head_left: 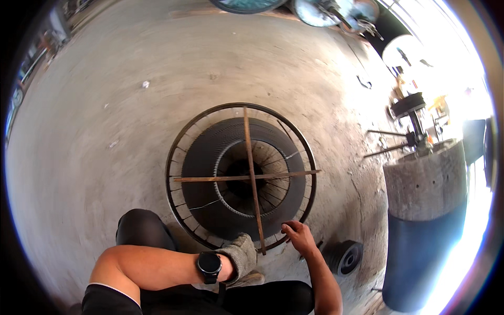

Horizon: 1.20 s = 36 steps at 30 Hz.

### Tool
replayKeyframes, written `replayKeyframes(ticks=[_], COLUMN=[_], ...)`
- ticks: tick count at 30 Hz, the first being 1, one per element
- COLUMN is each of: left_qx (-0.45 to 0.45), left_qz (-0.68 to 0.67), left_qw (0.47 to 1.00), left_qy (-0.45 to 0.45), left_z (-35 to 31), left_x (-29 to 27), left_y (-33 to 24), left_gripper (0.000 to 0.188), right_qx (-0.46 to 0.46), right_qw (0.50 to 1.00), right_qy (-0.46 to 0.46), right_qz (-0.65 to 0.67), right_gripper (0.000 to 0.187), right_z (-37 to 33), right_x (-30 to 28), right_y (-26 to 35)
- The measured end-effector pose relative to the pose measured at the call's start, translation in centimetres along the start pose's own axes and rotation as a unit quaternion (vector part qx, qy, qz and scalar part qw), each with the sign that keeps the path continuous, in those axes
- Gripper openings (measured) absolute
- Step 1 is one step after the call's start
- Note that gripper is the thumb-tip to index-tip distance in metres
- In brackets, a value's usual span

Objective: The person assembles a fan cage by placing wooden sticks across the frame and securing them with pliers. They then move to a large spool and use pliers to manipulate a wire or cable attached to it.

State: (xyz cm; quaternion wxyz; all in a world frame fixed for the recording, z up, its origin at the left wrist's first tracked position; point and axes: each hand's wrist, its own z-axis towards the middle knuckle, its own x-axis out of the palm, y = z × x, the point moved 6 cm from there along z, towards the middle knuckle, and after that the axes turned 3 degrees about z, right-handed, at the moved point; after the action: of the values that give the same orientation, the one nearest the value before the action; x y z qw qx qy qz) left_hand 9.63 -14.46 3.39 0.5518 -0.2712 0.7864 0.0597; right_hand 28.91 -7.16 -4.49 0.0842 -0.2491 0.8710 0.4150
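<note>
In front of my knees stands a large round metal frame [170, 197], its thin outer hoop joined by short spokes to a dark ribbed coil [202, 152] around an open centre. Two rusty flat bars cross over its top, one lengthwise bar [250, 152] and one sideways bar [289, 174]. My left hand [243, 258], in a grey knit glove, is at the near edge of the hoop by the end of the lengthwise bar. Its fingers look curled, but what they hold is hidden. My bare right hand [299, 236] pinches at the hoop's near right edge; what is between its fingers is too small to make out.
A dark grooved pulley [346, 257] lies on the floor right of my right hand. Farther right stands a tall drum [428, 181] with a metal shaft and rods [412, 139] on top. Round reels [315, 11] sit at the far edge. Small white scraps [145, 84] dot the concrete floor.
</note>
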Motion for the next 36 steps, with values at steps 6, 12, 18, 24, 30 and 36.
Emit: replayKeyframes(ticks=[6, 12, 18, 24, 30, 36], left_qx=[0.059, 0.063, 0.056, 0.036, -0.005, -0.180], left_qz=[0.013, 0.023, 0.025, 0.002, -0.058, -0.212], left_qw=[0.998, 0.996, 0.996, 0.998, 0.998, 0.954], left_qy=[-0.015, 0.056, 0.062, 0.057, 0.021, -0.116], left_z=[-0.7, -0.7, 0.1, 0.8, -0.2, -7.0], left_x=[-1.5, -1.4, -1.4, -1.8, -5.8, -9.6], left_y=[0.3, 0.9, 0.6, 0.0, 2.3, 9.5], left_gripper=[0.017, 0.032, 0.032, 0.031, 0.031, 0.034], right_qx=[-0.079, -0.021, 0.181, 0.182, 0.120, 0.042], right_qw=[0.937, 0.773, 0.807, 0.842, 0.873, 0.896], right_qy=[-0.282, -0.544, -0.485, -0.428, -0.430, -0.433], right_qz=[-0.190, -0.326, -0.283, -0.274, -0.197, 0.092], right_gripper=[0.027, 0.060, 0.100, 0.101, 0.098, 0.083], right_z=[-4.5, -12.2, -13.5, -12.0, -12.7, -16.2], right_x=[-7.0, -15.4, -18.8, -20.0, -21.5, -22.0], right_y=[-8.0, -15.5, -21.5, -22.6, -24.8, -27.2])
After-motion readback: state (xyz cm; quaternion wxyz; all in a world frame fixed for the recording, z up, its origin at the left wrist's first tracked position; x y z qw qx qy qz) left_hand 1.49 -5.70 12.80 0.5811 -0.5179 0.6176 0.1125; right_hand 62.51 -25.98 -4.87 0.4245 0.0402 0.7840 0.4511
